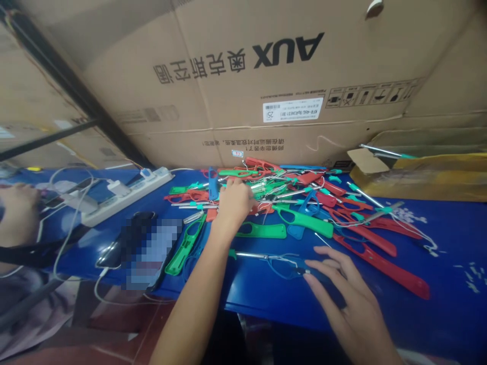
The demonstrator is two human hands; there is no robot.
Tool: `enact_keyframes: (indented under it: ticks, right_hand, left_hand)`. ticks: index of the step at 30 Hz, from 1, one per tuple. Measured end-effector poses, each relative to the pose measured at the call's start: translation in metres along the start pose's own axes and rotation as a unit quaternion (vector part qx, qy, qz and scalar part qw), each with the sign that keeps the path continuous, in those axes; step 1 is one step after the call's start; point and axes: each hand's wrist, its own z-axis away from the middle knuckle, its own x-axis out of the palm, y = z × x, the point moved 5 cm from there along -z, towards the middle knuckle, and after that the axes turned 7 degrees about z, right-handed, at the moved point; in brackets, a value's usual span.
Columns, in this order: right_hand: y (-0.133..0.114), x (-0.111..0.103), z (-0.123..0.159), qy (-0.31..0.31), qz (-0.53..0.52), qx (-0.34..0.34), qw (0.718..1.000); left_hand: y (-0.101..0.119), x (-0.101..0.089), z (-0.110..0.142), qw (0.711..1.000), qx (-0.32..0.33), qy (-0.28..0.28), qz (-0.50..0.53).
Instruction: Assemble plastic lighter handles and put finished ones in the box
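Observation:
My left hand (235, 200) reaches into the heap of lighter parts, its fingertips hidden among red and green pieces. Beside it stands a blue casing (212, 183). My right hand (348, 294) pinches a small pale-and-dark part (305, 271) between thumb and a finger, over a blue lighter casing half (283, 266) lying on the table. From that casing a metal rod (249, 255) with a teal tip points left, and thin white wire runs along it. A green casing (262, 230) lies between my hands; long red casings (391, 266) lie beyond my right hand.
The blue table (266, 299) backs onto a large cardboard box (228, 101). On the left are a white power strip (129, 197) with cables, two phones (155, 253) and another person's hand (19, 213). An open carton (429, 175) stands right, near scattered white bits (475, 276).

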Motion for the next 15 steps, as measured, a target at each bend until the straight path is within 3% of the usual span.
enact_keyframes:
  ticks: [5, 9, 10, 12, 15]
  right_hand:
    - [0.0, 0.009, 0.004, 0.002, 0.051, 0.008, 0.999]
    - [0.001, 0.013, 0.004, -0.033, 0.078, -0.006, 0.996]
    - [0.0, 0.012, 0.004, -0.036, 0.075, -0.01, 0.996]
    - [0.0, 0.009, 0.003, -0.031, 0.07, -0.012, 0.997]
    - [-0.002, 0.004, 0.002, -0.01, 0.067, -0.012, 0.998]
  left_hand:
    - [0.006, -0.027, 0.002, 0.993, 0.038, 0.08, 0.073]
    - [0.011, -0.046, 0.051, 0.972, 0.05, 0.137, 0.184]
    - [0.01, -0.046, 0.07, 0.948, 0.041, 0.159, 0.272]
    - [0.01, -0.036, 0.107, 0.919, 0.046, 0.142, 0.366]
    - [0.018, -0.013, 0.145, 0.925, 0.117, 0.088, 0.352]
